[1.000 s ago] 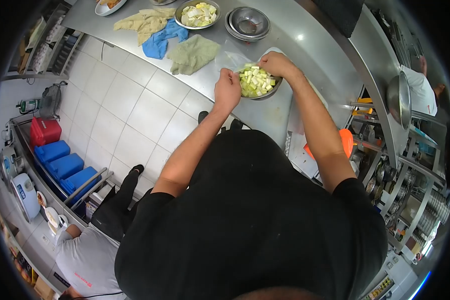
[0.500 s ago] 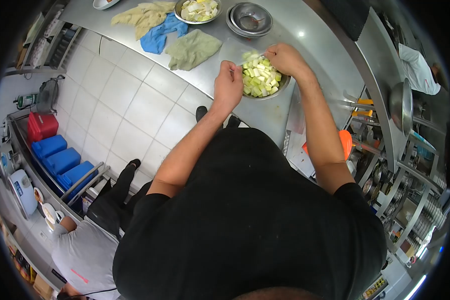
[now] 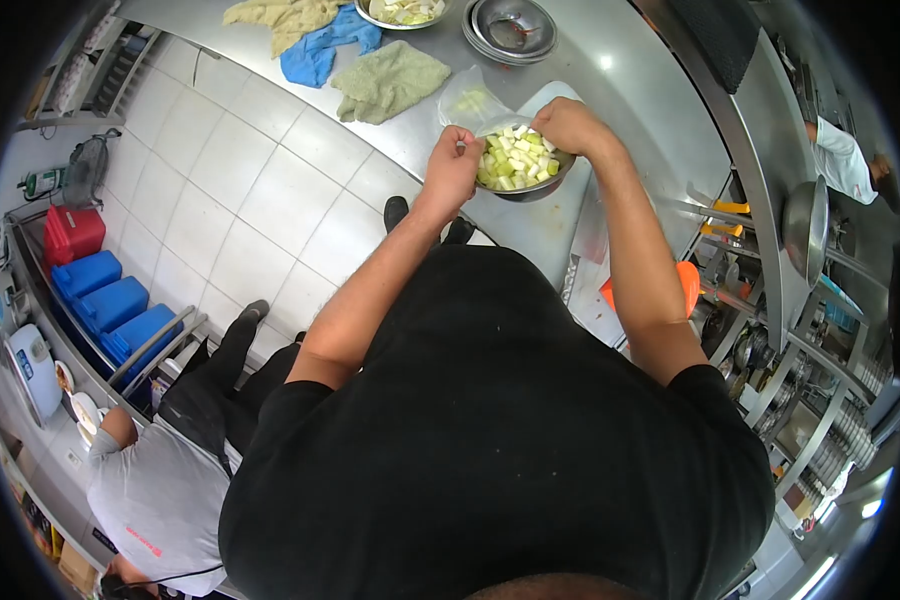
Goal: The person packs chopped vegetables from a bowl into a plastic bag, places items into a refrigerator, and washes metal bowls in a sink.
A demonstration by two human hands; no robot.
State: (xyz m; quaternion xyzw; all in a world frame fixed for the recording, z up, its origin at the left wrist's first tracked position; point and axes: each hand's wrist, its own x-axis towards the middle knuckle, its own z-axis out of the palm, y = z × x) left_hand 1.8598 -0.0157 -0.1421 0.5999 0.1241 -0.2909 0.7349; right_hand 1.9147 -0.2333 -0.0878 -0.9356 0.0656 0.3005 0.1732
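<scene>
A metal bowl (image 3: 548,188) heaped with pale green vegetable cubes (image 3: 517,162) rests on a white cutting board (image 3: 548,215). Behind the bowl's far rim lies a clear plastic bag (image 3: 470,98) with a few pale pieces showing through it. At the bowl's left side, my left hand (image 3: 453,165) pinches one edge of the bag's mouth. My right hand (image 3: 572,128) has its fingers closed on the other edge, over the far right rim. The bag's mouth spans between both hands; my right fingertips are partly hidden.
Yellowish, blue and green cloths (image 3: 390,80) lie along the left table edge. Stacked metal bowls (image 3: 510,32) and another bowl of cut pieces (image 3: 404,22) stand farther back. A co-worker in a grey shirt (image 3: 160,500) is behind at lower left. A metal shelf (image 3: 705,130) borders the right.
The bag has spread out flatter beyond the bowl and now shows clearly between my hands. My view has shifted slightly, and both hands stay beside the bowl.
</scene>
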